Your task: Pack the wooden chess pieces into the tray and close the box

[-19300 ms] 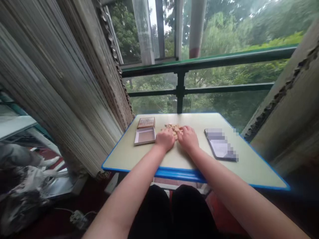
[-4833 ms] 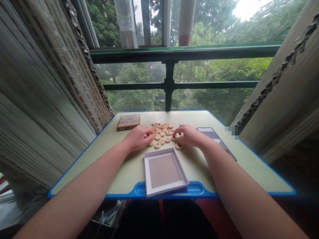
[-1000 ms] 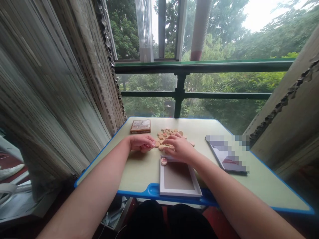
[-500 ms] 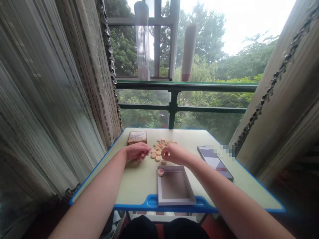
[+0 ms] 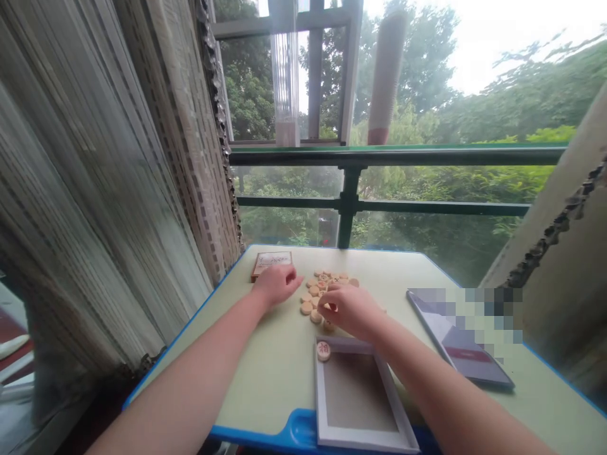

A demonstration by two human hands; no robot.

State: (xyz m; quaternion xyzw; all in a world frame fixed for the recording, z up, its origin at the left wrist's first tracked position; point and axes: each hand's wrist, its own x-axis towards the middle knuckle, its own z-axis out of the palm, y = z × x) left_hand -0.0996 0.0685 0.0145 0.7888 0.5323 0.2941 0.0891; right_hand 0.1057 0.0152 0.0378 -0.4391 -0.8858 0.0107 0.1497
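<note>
Round wooden xiangqi pieces [image 5: 306, 308] lie in a loose cluster on the table, several with carved characters. My right hand [image 5: 353, 308] is over the near right side of the cluster, thumb and fingers curled in a pinch among the pieces. What lies between its fingertips is too small to make out. Left of the cluster is my left hand [image 5: 275, 285], its fingers curled and one digit pointing towards the pieces; its palm side is hidden. A shallow white box tray [image 5: 321, 404] sits nearest me, with a red-marked xiangqi piece [image 5: 323, 351] in its far left corner.
A small brown-edged box [image 5: 272, 259] with a pale printed top is behind my left hand. On the right lies a dark tablet [image 5: 455, 341], partly pixelated. The pale table [image 5: 246, 392] has a blue rim, with curtains and a green railing [image 5: 403, 156] beyond.
The view has shifted, so the table appears larger and nearer. My left hand has turned more palm-down beside the small box. My right hand stays at the cluster, and the piece in the tray has not moved.
</note>
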